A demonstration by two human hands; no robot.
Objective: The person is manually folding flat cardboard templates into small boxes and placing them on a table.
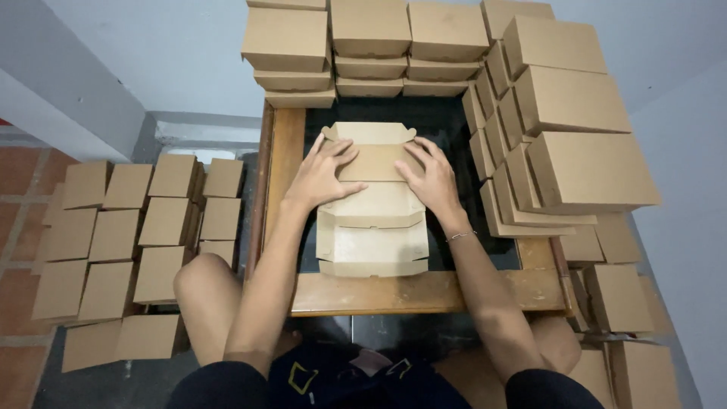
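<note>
Table: a low wooden table (424, 291) with a dark inset top stood between the person's knees, its near rail bare.
Right-hand stack: folded brown cardboard boxes (579, 113) leaned in overlapping rows along the table's right edge, the largest lids facing up.
Back stack: more closed brown boxes (371, 45) were piled in rows along the far edge, against the pale wall.
Floor pile: flat-lidded brown boxes (136, 227) lay in close rows on the floor to the left of the table, partly on red tile.
Box in hand: a pale, unfolded cardboard box blank (372, 220) lay flat on the dark top at the middle of the table, its flapped end pointing away from the person.
Left hand: the left hand (322, 178) pressed down on the blank's far left part, fingers spread and flat, gripping nothing.
Right hand: the right hand (433, 178) pressed the far right part likewise, fingers splayed; it seemed to hold a brown fold down, though the crease was hard to read.
Wrist: a thin bracelet (460, 236) circled the right wrist.
</note>
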